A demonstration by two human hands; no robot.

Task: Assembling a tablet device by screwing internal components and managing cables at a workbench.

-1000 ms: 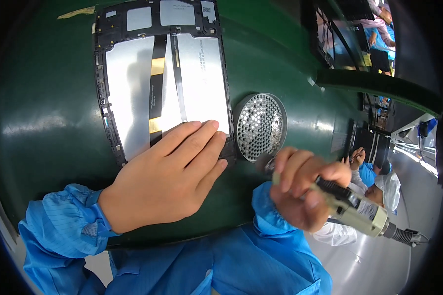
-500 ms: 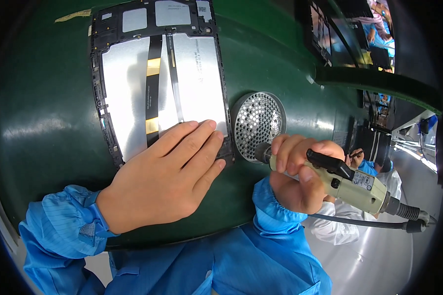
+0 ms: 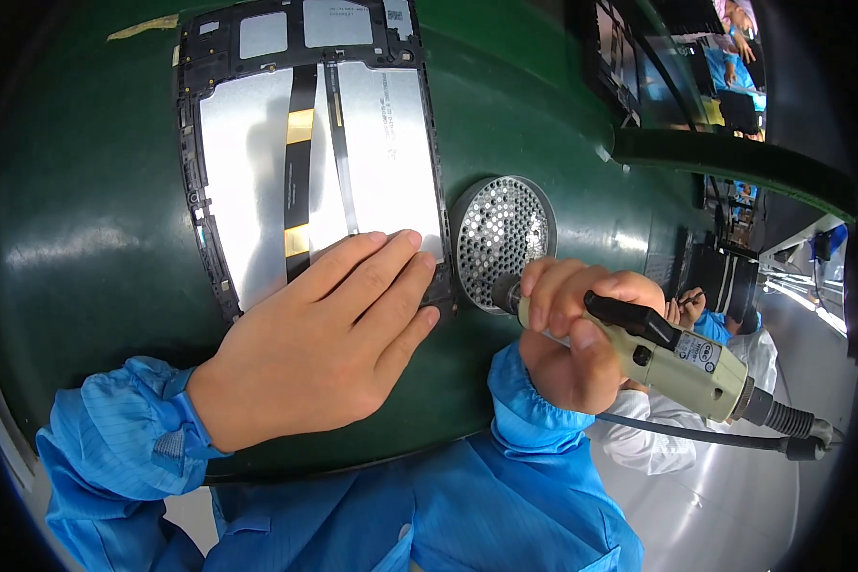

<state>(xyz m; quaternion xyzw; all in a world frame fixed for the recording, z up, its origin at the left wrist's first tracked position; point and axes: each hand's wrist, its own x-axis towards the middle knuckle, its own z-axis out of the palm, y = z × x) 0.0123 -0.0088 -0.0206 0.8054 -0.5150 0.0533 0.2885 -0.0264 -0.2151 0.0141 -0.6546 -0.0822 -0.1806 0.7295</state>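
An opened tablet point(image 3: 381, 143) lies on the green table, its inner side up, with silver battery panels, a black ribbon strip with gold patches and a dark frame. Across its near edge my left hand point(image 3: 305, 343) rests flat, fingers stretched out and nothing gripped. To the right, my right hand point(image 3: 591, 324) is wrapped round a pale green electric screwdriver point(image 3: 682, 367) with a black lever. The tool's dark nose points left, at the near right rim of a round dish point(image 3: 503, 234) with a perforated top and many small holes; its bit is hidden.
A strip of yellowish tape point(image 3: 143, 28) is stuck on the table point(image 3: 76, 210) at the far left. Beyond the dish, a dark green bar point(image 3: 734, 157) arches along the right side. Another person's hand point(image 3: 691, 303) and white sleeve show at the right; the screwdriver's cable point(image 3: 696, 434) trails there.
The screwdriver has shifted very slightly left in my right hand. My left hand stays flat on the tablet.
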